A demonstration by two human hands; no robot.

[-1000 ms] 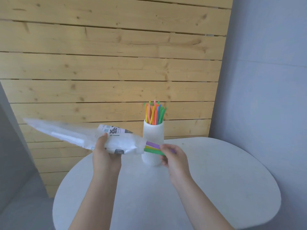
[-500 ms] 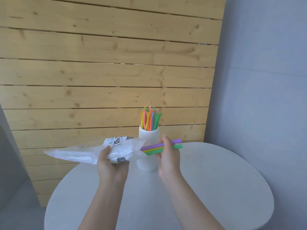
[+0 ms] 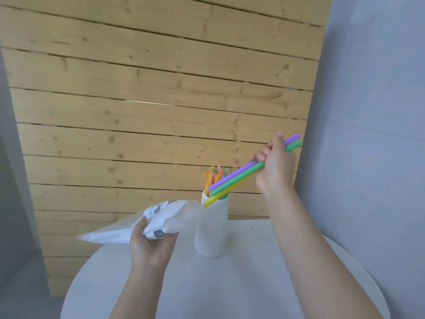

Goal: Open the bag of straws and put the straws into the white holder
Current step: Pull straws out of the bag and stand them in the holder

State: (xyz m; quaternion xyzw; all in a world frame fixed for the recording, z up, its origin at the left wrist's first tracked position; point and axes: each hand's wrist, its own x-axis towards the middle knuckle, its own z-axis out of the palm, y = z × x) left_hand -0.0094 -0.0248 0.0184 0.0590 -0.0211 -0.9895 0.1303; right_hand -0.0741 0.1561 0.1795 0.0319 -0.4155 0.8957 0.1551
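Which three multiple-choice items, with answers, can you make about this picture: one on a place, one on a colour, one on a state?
1. Where does the holder stand?
A. on the table
B. on the floor
C. in the left hand

2. Which colours have the straws in the right hand?
A. red, blue, white
B. purple, green, yellow
C. black, pink, brown

3. What does the left hand do?
A. lies flat on the table
B. grips the bag
C. holds the holder

Answers:
1. A, its base rests on the table.
2. B, these three colours show side by side, slanting toward the holder's mouth.
3. B, its fingers curl round the bag, held above the table beside the holder.
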